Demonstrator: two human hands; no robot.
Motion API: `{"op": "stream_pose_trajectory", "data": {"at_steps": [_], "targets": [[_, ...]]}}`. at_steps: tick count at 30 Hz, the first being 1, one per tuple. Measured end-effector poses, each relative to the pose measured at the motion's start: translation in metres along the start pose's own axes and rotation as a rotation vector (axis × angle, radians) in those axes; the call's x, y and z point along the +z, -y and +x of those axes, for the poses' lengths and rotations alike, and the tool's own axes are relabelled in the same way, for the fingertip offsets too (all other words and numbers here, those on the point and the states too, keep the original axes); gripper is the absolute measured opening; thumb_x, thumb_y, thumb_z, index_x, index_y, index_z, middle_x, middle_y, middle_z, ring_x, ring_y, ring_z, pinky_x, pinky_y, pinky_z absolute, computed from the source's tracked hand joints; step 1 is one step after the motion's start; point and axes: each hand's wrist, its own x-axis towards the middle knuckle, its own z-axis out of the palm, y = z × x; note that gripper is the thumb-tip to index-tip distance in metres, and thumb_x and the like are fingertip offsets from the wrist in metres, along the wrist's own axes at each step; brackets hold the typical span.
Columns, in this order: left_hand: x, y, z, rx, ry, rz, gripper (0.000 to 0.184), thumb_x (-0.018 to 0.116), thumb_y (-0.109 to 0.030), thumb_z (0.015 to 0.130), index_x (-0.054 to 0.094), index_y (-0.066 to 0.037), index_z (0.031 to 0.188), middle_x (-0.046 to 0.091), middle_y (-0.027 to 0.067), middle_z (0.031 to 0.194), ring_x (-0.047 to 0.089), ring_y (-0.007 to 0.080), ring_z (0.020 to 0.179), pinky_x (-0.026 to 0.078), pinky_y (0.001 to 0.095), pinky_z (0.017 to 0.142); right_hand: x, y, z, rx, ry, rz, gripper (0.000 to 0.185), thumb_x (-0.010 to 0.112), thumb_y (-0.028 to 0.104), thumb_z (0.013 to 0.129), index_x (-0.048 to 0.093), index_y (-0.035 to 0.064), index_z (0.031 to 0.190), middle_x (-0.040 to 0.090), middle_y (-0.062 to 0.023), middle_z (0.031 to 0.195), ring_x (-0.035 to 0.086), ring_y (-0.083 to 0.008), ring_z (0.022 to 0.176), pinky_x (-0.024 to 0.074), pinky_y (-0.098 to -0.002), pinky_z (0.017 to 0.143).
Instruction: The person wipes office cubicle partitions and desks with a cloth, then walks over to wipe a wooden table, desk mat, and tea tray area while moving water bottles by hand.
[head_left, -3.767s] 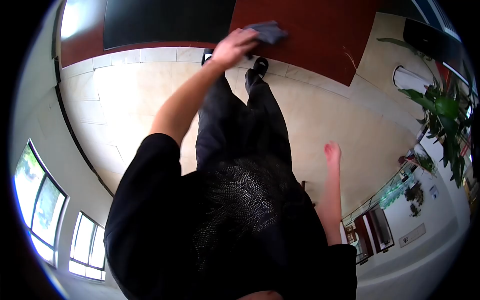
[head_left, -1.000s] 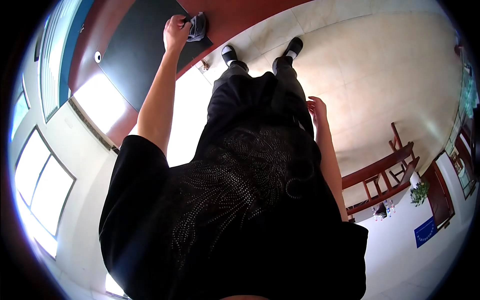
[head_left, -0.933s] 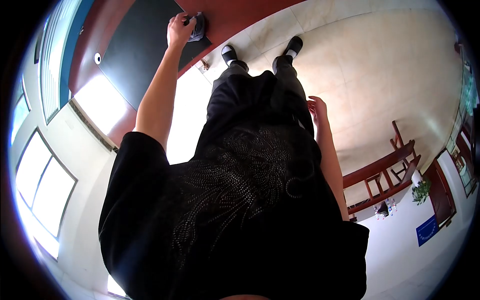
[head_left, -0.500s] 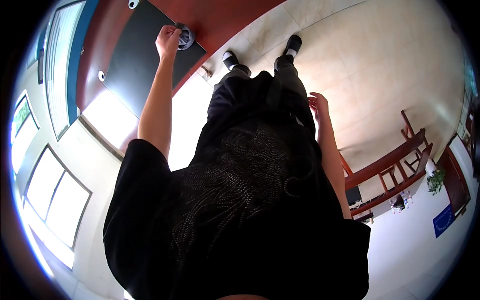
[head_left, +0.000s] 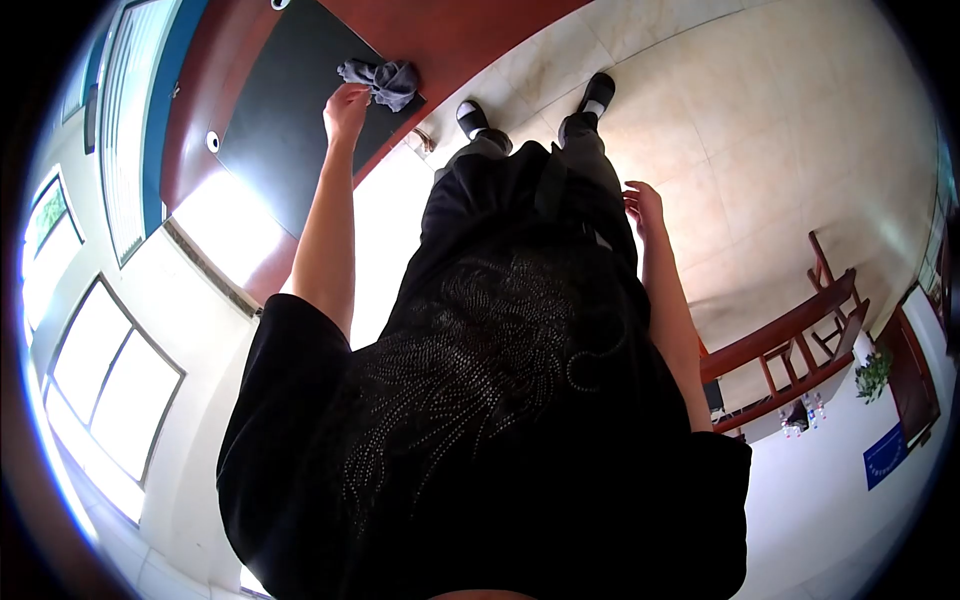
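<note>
A crumpled grey cloth (head_left: 393,84) lies on the dark panel of the red-brown table (head_left: 450,35), close to the panel's edge. My left hand (head_left: 345,112) is at the cloth's near side, its fingers drawn together in a pinch at the fabric; the contact itself is small and partly hidden. A loose end of the cloth sticks out beyond the fingertips. My right hand (head_left: 645,207) hangs beside my right thigh, away from the table, with its fingers loosely curled and a little apart, holding nothing.
My feet in dark slippers (head_left: 471,119) stand on the pale tiled floor (head_left: 740,130) near the table edge. A red-brown wooden bench or chair (head_left: 790,330) is at the right. Windows (head_left: 110,390) line the left wall, and a potted plant (head_left: 873,376) stands farther right.
The bunched cloth has loosened and shows more of its folds. My left hand has shifted slightly down and right in view. Earlier it reached over another part of the table. My right hand stays low.
</note>
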Motion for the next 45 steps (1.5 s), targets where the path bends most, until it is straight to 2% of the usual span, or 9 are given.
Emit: {"op": "stream_pose_trajectory", "data": {"at_steps": [3, 12, 23, 26, 29, 33, 38, 42, 45], "targets": [[0.011, -0.006, -0.011, 0.095, -0.048, 0.235, 0.024, 0.067, -0.015, 0.078, 0.070, -0.010, 0.101, 0.072, 0.0076, 0.086, 0.070, 0.0187, 0.083, 0.054, 0.0293, 0.076, 0.004, 0.006, -0.003, 0.000, -0.021, -0.022, 0.030, 0.052, 0.026, 0.089, 0.064, 0.0057, 0.108, 0.066, -0.0075, 0.085, 0.059, -0.0143, 0.072, 0.0488, -0.0276, 0.069], [0.032, -0.009, -0.027, 0.111, -0.079, 0.223, 0.027, 0.076, -0.019, 0.075, 0.070, -0.009, 0.099, 0.071, 0.0085, 0.086, 0.069, 0.0203, 0.082, 0.054, 0.0319, 0.075, 0.004, 0.002, -0.002, -0.023, -0.020, 0.002, 0.029, 0.052, 0.025, 0.089, 0.064, 0.0053, 0.107, 0.066, -0.0090, 0.087, 0.060, -0.0156, 0.071, 0.0493, -0.0291, 0.070], [-0.053, -0.036, -0.018, 0.263, -0.685, -0.227, 0.014, 0.071, -0.016, 0.085, 0.068, -0.003, 0.090, 0.063, 0.0036, 0.088, 0.061, 0.0127, 0.078, 0.048, 0.0251, 0.074, 0.003, 0.002, -0.002, -0.014, -0.022, -0.012, 0.029, 0.053, 0.024, 0.088, 0.064, 0.0060, 0.107, 0.064, -0.0068, 0.084, 0.058, -0.0147, 0.071, 0.0472, -0.0287, 0.069], [-0.071, -0.071, -0.036, 0.338, -0.588, -0.485, 0.014, 0.067, -0.014, 0.088, 0.066, -0.004, 0.098, 0.065, 0.0035, 0.093, 0.061, 0.0120, 0.083, 0.048, 0.0244, 0.077, 0.006, 0.002, -0.002, 0.000, -0.027, -0.060, 0.029, 0.053, 0.024, 0.088, 0.064, 0.0061, 0.107, 0.064, -0.0061, 0.083, 0.058, -0.0145, 0.070, 0.0462, -0.0288, 0.068], [-0.069, -0.071, -0.033, 0.527, -0.379, -0.062, 0.017, 0.059, -0.018, 0.094, 0.062, -0.005, 0.105, 0.068, 0.0073, 0.097, 0.064, 0.0162, 0.089, 0.047, 0.0265, 0.082, 0.007, -0.003, 0.001, 0.007, -0.021, -0.096, 0.030, 0.052, 0.024, 0.087, 0.064, 0.0063, 0.108, 0.064, -0.0059, 0.082, 0.058, -0.0146, 0.070, 0.0458, -0.0291, 0.068], [-0.028, -0.048, -0.019, 0.415, -0.086, 0.020, 0.022, 0.057, -0.024, 0.096, 0.055, -0.005, 0.106, 0.066, 0.0075, 0.082, 0.063, 0.0172, 0.075, 0.049, 0.0272, 0.071, 0.006, -0.010, 0.003, 0.011, -0.010, -0.100, 0.030, 0.052, 0.024, 0.088, 0.064, 0.0062, 0.108, 0.065, -0.0073, 0.084, 0.059, -0.0157, 0.072, 0.0469, -0.0296, 0.069], [0.026, -0.038, -0.003, -0.030, 0.345, 0.009, 0.023, 0.060, -0.026, 0.095, 0.062, -0.004, 0.102, 0.062, 0.0030, 0.079, 0.058, 0.0109, 0.071, 0.054, 0.0262, 0.068, 0.007, -0.009, -0.009, 0.022, -0.024, -0.061, 0.030, 0.053, 0.024, 0.088, 0.064, 0.0051, 0.109, 0.066, -0.0109, 0.090, 0.063, -0.0203, 0.080, 0.0508, -0.0320, 0.076], [0.055, -0.010, 0.018, -0.020, 0.478, -0.296, 0.029, 0.064, -0.023, 0.092, 0.064, 0.000, 0.109, 0.065, 0.0057, 0.089, 0.062, 0.0121, 0.077, 0.056, 0.0279, 0.073, 0.008, -0.014, -0.015, 0.020, -0.043, -0.034, 0.030, 0.053, 0.024, 0.089, 0.063, 0.0043, 0.109, 0.066, -0.0125, 0.092, 0.064, -0.0230, 0.085, 0.0520, -0.0337, 0.080], [0.065, 0.004, 0.030, 0.063, 0.460, -0.205, 0.026, 0.066, -0.018, 0.089, 0.064, 0.000, 0.108, 0.067, 0.0078, 0.092, 0.065, 0.0135, 0.079, 0.056, 0.0287, 0.072, 0.006, -0.028, -0.017, -0.002, -0.045, 0.011, 0.027, 0.054, 0.022, 0.088, 0.064, 0.0046, 0.106, 0.066, -0.0110, 0.088, 0.063, -0.0205, 0.081, 0.0507, -0.0319, 0.076]]}}
